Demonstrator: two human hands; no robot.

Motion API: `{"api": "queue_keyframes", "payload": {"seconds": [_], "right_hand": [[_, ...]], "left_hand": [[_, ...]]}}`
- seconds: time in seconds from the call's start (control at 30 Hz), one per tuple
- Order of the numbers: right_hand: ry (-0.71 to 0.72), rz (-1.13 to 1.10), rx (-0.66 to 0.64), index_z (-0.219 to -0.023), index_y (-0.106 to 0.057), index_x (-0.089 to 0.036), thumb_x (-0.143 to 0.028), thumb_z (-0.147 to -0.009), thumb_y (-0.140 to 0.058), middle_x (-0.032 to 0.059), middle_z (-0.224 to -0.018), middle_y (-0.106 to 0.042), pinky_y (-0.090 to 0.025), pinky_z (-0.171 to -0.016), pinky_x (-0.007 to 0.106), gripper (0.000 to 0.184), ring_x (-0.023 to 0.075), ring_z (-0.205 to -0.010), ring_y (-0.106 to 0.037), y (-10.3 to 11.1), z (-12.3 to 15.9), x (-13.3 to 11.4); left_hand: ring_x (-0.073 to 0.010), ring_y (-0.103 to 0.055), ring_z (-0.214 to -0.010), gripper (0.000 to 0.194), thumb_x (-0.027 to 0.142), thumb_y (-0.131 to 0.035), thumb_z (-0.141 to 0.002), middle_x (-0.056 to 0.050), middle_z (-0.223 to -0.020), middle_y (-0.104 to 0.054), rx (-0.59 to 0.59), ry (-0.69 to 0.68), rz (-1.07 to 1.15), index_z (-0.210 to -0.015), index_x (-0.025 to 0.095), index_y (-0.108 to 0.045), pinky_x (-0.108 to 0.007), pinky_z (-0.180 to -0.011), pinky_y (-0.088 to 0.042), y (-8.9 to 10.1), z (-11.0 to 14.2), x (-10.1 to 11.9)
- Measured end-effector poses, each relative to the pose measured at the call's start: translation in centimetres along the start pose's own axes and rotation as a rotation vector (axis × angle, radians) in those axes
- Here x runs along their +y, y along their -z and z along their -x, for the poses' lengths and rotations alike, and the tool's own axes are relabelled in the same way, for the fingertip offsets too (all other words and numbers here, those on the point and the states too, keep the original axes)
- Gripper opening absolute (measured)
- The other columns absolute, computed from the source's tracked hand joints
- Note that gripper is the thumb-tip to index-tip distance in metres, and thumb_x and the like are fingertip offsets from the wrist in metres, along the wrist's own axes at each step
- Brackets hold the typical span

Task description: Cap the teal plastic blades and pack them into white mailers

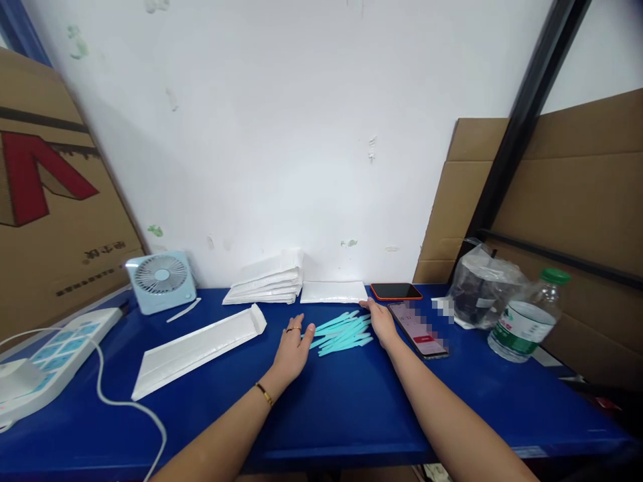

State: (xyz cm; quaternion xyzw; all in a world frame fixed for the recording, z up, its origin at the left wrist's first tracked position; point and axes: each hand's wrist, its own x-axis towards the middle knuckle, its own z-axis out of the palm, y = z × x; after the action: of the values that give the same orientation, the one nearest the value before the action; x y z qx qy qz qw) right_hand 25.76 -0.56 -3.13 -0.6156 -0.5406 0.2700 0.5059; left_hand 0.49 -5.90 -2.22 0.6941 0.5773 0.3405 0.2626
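A loose pile of slim turquoise sticks (344,333) lies on the blue table; their exact kind is too small to make out. At the pile's left edge is my left hand (292,348), fingers stretched forward and thumb apart, holding nothing. On the other side, my right hand (380,321) rests beside the pile's right end, its fingers extended and partly hidden from view. To the left lies a long white padded envelope (198,351) with its flap end pointing toward the wall. Behind the pile, one more white envelope (334,292) lies flat.
A stack of white envelopes (266,278) leans by the wall. On the left are a light-blue fan (161,281), a power strip (65,358) and its white cable. Two phones, one red-edged (396,292), one lit (419,331), a bagged cup (477,288) and a bottle (525,321) stand right.
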Motion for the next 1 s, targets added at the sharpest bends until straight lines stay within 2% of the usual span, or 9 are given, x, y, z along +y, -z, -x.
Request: {"api": "queue_keyframes", "payload": {"seconds": [0.1,0.3,0.37,0.47,0.57,0.63,0.8,0.87,1.0], "right_hand": [[-0.008,-0.023,-0.024,-0.098,-0.069,-0.017,-0.053,-0.084,-0.031,0.0085,-0.107,-0.066,-0.037,-0.096,0.035,0.054,0.0244,-0.109,-0.054,-1.5,0.9,-0.6],[0.013,-0.138,-0.159,-0.104,-0.066,-0.014,-0.052,-0.086,-0.027,0.0107,-0.106,-0.066,-0.044,-0.087,0.032,0.057,0.0221,-0.101,-0.059,-4.1,2.9,-1.7],[0.044,-0.071,-0.145,-0.100,-0.067,-0.015,-0.049,-0.086,-0.031,0.0102,-0.103,-0.067,-0.044,-0.085,0.033,0.052,0.0228,-0.098,-0.060,-3.8,2.9,-2.2],[0.174,0.115,-0.106,-0.095,-0.068,-0.018,-0.038,-0.082,-0.043,0.0077,-0.100,-0.068,-0.044,-0.082,0.034,0.035,0.0231,-0.093,-0.060,-1.9,2.0,-2.6],[0.325,0.238,-0.206,-0.094,-0.068,-0.020,-0.028,-0.078,-0.048,0.0058,-0.099,-0.066,-0.044,-0.077,0.032,0.027,0.0214,-0.089,-0.058,0.1,0.7,-2.4],[0.374,0.289,-0.308,-0.094,-0.069,-0.021,-0.027,-0.078,-0.049,0.0056,-0.096,-0.065,-0.043,-0.077,0.032,0.026,0.0205,-0.088,-0.057,0.5,0.0,-2.1],[0.398,0.329,-0.454,-0.091,-0.071,-0.022,-0.031,-0.075,-0.058,0.0052,-0.086,-0.060,-0.043,-0.075,0.029,0.023,0.0179,-0.081,-0.056,-1.2,-1.4,-2.2],[0.375,0.321,-0.499,-0.084,-0.072,-0.022,-0.031,-0.070,-0.064,0.0042,-0.085,-0.058,-0.043,-0.073,0.027,0.019,0.0167,-0.079,-0.055,-1.9,-2.1,-2.3],[0.302,0.253,-0.558,-0.071,-0.072,-0.019,-0.028,-0.064,-0.069,0.0023,-0.082,-0.057,-0.043,-0.068,0.024,0.012,0.0149,-0.075,-0.056,-2.3,-2.9,-2.1]], "left_hand": [[-0.0207,-0.031,-0.130,0.067,0.056,-0.024,-0.088,-0.014,-0.139,-0.037,0.016,-0.016,0.104,-0.134,0.009,-0.033,-0.033,-0.108,-0.023,-1.2,-1.7,0.6],[-0.0206,-0.048,-0.117,0.058,0.056,-0.027,-0.087,-0.010,-0.124,-0.055,-0.089,-0.118,0.064,-0.123,0.016,-0.048,-0.031,-0.100,-0.033,-1.2,-3.7,1.2],[-0.0207,-0.050,-0.113,0.053,0.053,-0.031,-0.087,-0.009,-0.120,-0.057,-0.129,-0.184,0.009,-0.120,0.017,-0.051,-0.031,-0.098,-0.035,-1.0,-3.5,1.0],[-0.0215,-0.051,-0.109,0.040,0.045,-0.042,-0.084,-0.007,-0.114,-0.059,-0.168,-0.276,-0.078,-0.111,0.019,-0.057,-0.032,-0.095,-0.037,-0.3,-2.7,0.6],[-0.0204,-0.053,-0.101,0.029,0.035,-0.050,-0.080,-0.007,-0.106,-0.060,-0.190,-0.339,-0.119,-0.102,0.020,-0.061,-0.031,-0.089,-0.040,0.6,-2.1,0.3],[-0.0185,-0.055,-0.093,0.026,0.035,-0.050,-0.080,-0.005,-0.100,-0.062,-0.216,-0.358,-0.121,-0.097,0.021,-0.063,-0.029,-0.082,-0.042,1.1,-2.2,0.3],[-0.0141,-0.054,-0.074,0.026,0.037,-0.052,-0.077,-0.002,-0.086,-0.062,-0.240,-0.283,-0.152,-0.094,0.021,-0.064,-0.025,-0.065,-0.042,1.6,-4.4,0.5],[-0.0140,-0.054,-0.073,0.028,0.038,-0.059,-0.071,-0.001,-0.083,-0.060,-0.241,-0.261,-0.177,-0.093,0.021,-0.065,-0.025,-0.065,-0.041,1.6,-5.6,0.5],[-0.0151,-0.053,-0.077,0.021,0.036,-0.065,-0.065,-0.002,-0.083,-0.059,-0.247,-0.307,-0.192,-0.079,0.020,-0.068,-0.025,-0.070,-0.041,1.3,-7.1,0.0]]}}
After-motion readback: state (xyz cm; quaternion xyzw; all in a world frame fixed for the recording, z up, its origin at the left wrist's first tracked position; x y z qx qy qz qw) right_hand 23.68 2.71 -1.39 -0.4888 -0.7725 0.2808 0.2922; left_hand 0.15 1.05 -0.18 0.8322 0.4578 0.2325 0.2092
